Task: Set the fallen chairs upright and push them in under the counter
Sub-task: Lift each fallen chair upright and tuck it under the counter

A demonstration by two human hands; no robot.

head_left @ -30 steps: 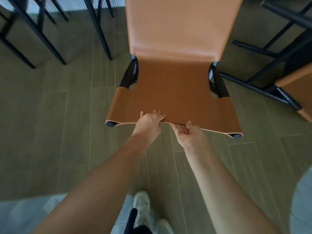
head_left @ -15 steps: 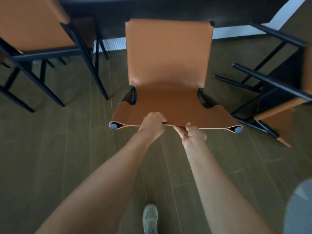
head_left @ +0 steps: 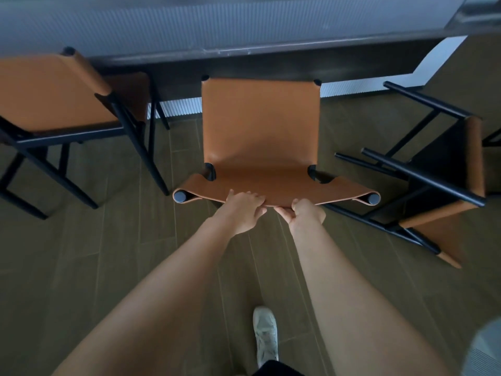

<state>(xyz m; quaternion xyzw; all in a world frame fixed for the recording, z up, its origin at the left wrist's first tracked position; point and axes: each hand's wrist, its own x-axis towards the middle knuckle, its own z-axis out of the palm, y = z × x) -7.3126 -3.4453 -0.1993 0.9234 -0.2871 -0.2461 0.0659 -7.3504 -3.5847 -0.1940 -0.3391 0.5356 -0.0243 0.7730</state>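
An orange leather chair point(head_left: 260, 126) with a black frame stands in front of me, its seat pointing at the dark counter point(head_left: 271, 59). My left hand point(head_left: 241, 210) grips the rolled top edge of the chair's backrest from above. Just to its right, my right hand point(head_left: 306, 214) grips the same edge, fingers curled beneath it. The seat's far edge lies at the counter's rim. To the right, a second orange chair point(head_left: 444, 185) lies on its side, its black legs pointing left. A third chair point(head_left: 54, 96) stands upright at the left, next to the counter.
The floor point(head_left: 108, 253) is brown wood-look tile. My light shoe point(head_left: 265, 335) is on it below my arms. A ribbed pale panel point(head_left: 179, 107) runs under the counter. The fallen chair's legs reach close to the held chair's right side.
The held chair has moved away from me toward the counter, and the counter and the left chair have come into view. Both hands have kept their hold on the backrest edge.
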